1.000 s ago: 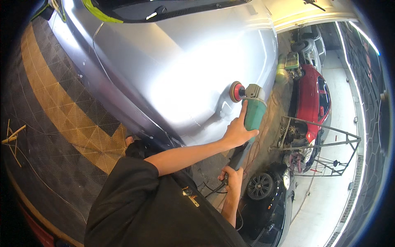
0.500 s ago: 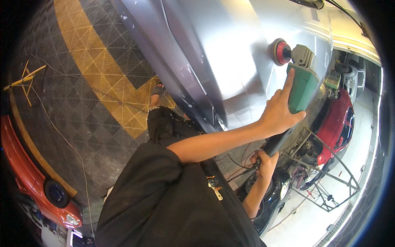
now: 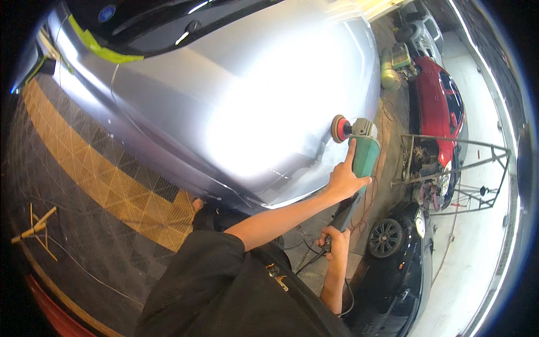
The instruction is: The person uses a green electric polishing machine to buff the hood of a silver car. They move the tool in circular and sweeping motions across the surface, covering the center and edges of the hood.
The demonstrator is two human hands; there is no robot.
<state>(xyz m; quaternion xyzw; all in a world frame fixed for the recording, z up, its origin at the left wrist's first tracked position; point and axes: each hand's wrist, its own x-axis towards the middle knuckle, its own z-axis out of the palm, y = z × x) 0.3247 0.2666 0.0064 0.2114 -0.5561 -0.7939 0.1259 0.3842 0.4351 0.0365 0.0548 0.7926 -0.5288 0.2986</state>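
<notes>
A green and grey power polisher (image 3: 365,157) is held in both my hands over the silver car bonnet (image 3: 185,106). My left hand (image 3: 343,181) grips its green body, the index finger stretched along it toward the grey head. Farther back, my right hand (image 3: 335,242) is wrapped round the dark rear handle, near where the cord leaves. The round red pad (image 3: 338,129) with a brown rim stands on edge at the bonnet's front part; whether it touches the paint I cannot tell.
Yellow-green masking tape (image 3: 101,50) edges the windscreen at upper left. A black car (image 3: 387,269), a metal frame (image 3: 455,174) and a red car (image 3: 435,101) stand to the right. A yellow stand (image 3: 39,227) is at left on the tiled floor. Cords (image 3: 368,208) lie near the polisher.
My view has swung, so the windscreen and more of the bonnet show. Both hands still hold the polisher, which appears lower and farther left in the picture.
</notes>
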